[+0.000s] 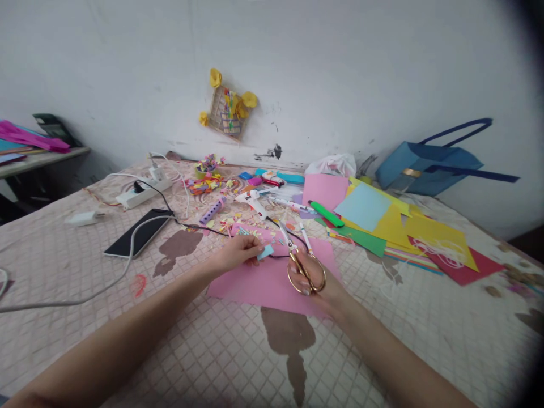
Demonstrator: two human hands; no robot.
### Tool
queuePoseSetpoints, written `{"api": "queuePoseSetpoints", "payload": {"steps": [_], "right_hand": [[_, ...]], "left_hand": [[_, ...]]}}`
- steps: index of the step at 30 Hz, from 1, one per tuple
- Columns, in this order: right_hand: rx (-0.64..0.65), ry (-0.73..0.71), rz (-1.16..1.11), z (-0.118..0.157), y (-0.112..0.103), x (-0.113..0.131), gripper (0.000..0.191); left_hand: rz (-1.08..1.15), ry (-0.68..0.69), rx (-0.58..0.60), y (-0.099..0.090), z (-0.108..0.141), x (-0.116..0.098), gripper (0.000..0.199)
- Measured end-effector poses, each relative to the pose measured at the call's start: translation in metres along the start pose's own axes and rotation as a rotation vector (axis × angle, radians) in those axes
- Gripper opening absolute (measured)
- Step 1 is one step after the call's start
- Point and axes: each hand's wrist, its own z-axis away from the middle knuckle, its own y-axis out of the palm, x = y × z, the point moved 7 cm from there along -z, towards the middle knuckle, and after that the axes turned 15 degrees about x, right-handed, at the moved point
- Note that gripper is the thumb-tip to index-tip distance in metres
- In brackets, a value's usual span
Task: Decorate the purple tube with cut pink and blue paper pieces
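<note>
Between the fingertips of my left hand [239, 251] is a small light-blue piece of paper [266, 251]. My right hand [312, 276] is closed around the gold handles of a pair of scissors [293, 249]. The scissors point up and to the left, with the blades apart from the blue paper. Both hands are above a pink sheet of paper [255, 287] on the table. Small paper scraps [250, 222] lie just beyond my hands, and a white marker [305, 238] rests close to the scissors.
A white glue gun [254, 204] with a black cord lies beyond the scraps. A phone [140, 232] and a power strip [142, 194] are at the left. Coloured paper sheets [395, 226], a green cutter [326, 213] and a blue bag [429, 164] are at the right.
</note>
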Motion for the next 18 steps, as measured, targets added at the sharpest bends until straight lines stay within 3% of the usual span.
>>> {"api": "queuePoseSetpoints", "payload": {"steps": [4, 7, 12, 16, 18], "right_hand": [[0.006, -0.005, -0.021, -0.002, -0.002, -0.002, 0.041], [0.013, -0.002, -0.019, -0.002, 0.000, -0.003, 0.043], [-0.015, -0.021, 0.007, -0.002, -0.003, -0.004, 0.045], [-0.117, -0.038, 0.033, 0.000, -0.010, -0.004, 0.045], [-0.169, -0.028, 0.054, 0.002, -0.011, -0.004, 0.042]], "left_hand": [[-0.454, 0.096, -0.109, 0.003, 0.005, -0.014, 0.016], [-0.597, 0.121, -0.138, 0.006, 0.007, -0.017, 0.016], [-0.570, 0.073, -0.254, -0.003, 0.011, -0.020, 0.012], [-0.407, 0.256, -0.369, -0.002, 0.022, -0.045, 0.010], [-0.365, 0.331, -0.363, 0.004, 0.027, -0.057, 0.011]]}}
